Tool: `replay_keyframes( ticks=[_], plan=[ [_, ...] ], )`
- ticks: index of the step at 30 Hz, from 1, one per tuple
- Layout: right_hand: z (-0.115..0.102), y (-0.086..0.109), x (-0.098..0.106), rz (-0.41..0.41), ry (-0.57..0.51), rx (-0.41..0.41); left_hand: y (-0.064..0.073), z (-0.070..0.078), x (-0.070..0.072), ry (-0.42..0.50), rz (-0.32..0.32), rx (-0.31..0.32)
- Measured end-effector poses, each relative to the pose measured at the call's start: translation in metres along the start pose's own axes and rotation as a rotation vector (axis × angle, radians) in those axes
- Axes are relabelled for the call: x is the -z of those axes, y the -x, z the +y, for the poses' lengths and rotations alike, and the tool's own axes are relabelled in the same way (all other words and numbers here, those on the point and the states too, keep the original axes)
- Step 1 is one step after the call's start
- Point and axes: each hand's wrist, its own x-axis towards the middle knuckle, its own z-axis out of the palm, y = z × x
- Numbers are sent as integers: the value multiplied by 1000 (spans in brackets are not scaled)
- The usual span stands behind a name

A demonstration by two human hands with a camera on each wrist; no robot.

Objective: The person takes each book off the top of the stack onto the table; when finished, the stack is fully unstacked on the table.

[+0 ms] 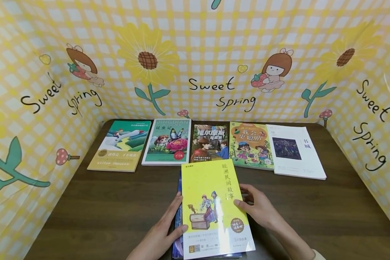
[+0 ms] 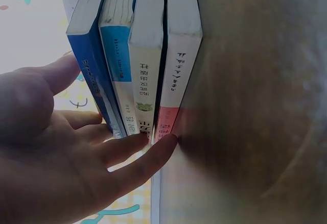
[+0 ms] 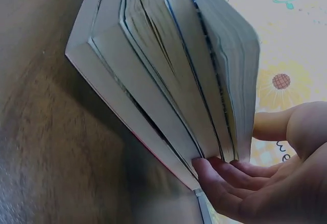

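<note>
A yellow storybook [image 1: 208,180] lies on top of a stack, slightly turned. Below it, a strip of a blue book [image 1: 178,234] shows at the left. My left hand [image 1: 164,225] is at the stack's left side, its thumb at the yellow book's edge. In the left wrist view, its extended fingers touch the spines of the stacked books [image 2: 145,76]. My right hand [image 1: 263,209] holds the yellow book's right edge, thumb on the cover. The right wrist view shows its other fingers against the page edges [image 3: 173,81] of the stack.
Along the back of the dark wooden table [image 1: 84,209] lie a green-and-yellow book [image 1: 120,144], an insect book [image 1: 167,141], a detective book [image 1: 209,142], an orange-and-green book [image 1: 251,144] and a white book [image 1: 297,151]. Yellow checked cloth [image 1: 198,54] surrounds the table.
</note>
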Motion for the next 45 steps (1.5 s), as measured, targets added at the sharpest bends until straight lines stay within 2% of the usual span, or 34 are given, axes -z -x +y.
replay_keyframes(
  ticks=[9, 16, 22, 26, 35, 41, 45],
  plan=[
    [0, 6, 6, 13, -53, -38, -1, 1, 0, 21, -62, 31],
    [1, 8, 15, 0, -202, -118, -1, -1, -2, -17, -59, 43],
    [5, 13, 24, -66, -327, -119, -2, -2, -1, -15, -93, 64],
    [6, 16, 29, -92, -374, -127, -3, -3, -1, -12, -108, 80],
    [5, 26, 51, -115, -410, -120, -2, -4, 0, -32, -100, 33],
    [4, 34, 75, -119, -420, -74, -4, -5, 2, -55, -85, 1],
    [4, 39, 92, -86, -394, -40, -4, -6, 3, -71, -78, -13]
  ],
)
